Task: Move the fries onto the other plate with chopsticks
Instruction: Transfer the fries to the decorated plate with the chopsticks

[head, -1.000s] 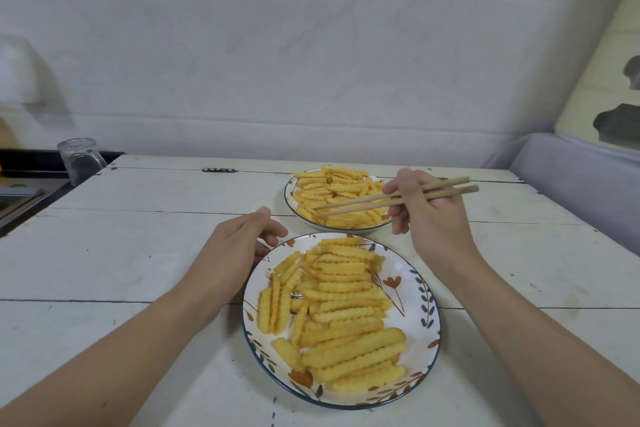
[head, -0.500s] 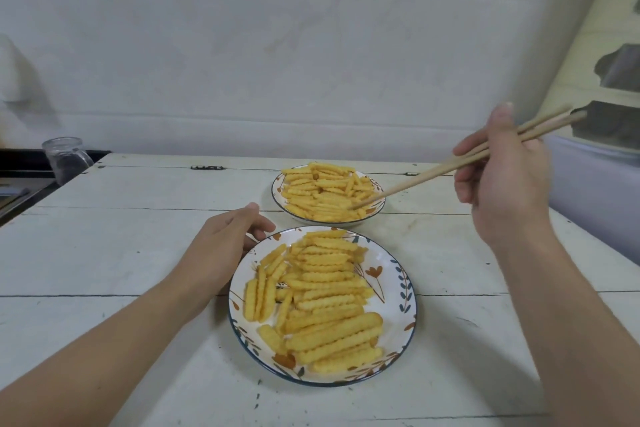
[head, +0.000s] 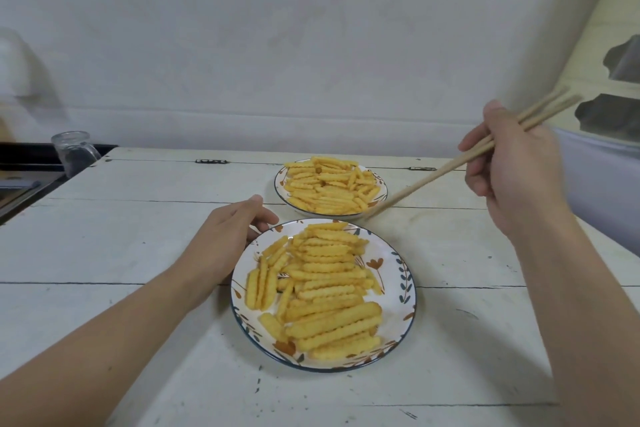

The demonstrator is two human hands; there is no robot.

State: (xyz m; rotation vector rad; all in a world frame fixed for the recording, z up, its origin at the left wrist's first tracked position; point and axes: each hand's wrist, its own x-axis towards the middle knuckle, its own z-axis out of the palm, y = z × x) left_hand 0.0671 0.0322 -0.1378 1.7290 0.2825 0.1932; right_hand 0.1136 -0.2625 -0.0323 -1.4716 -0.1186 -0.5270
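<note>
A pair of wooden chopsticks [head: 460, 163] is held in the right hand [head: 512, 170], the fingers being curled round the upper part of the shafts. The hand is raised above the bench [head: 138, 246], up and to the right of the near plate [head: 401, 274]. The two sticks are kept close together and slanted downward to the left, their tips being brought to the right-hand rim of the far plate [head: 282, 180]; whether the rim is touched cannot be told. No fry is seen between the tips.

The left hand [head: 225, 239] is laid on the bench at the upper left rim of the near plate, the fingers being loosely curved against the rim and nothing being enclosed.

Crinkle-cut fries [head: 318, 284] are heaped on the near plate, a white plate with a dark rim and a leaf-and-flower pattern. A second heap of fries [head: 329, 187] is carried by the far plate, which is set just beyond the near plate and is similarly decorated.

A clear glass jar [head: 74, 151] is seen well to the left of the near plate, beside the far left corner of the bench. Two small metal hinges [head: 210, 161] are fixed along the bench's far edge. A white wall [head: 277, 45] is shown behind.
</note>
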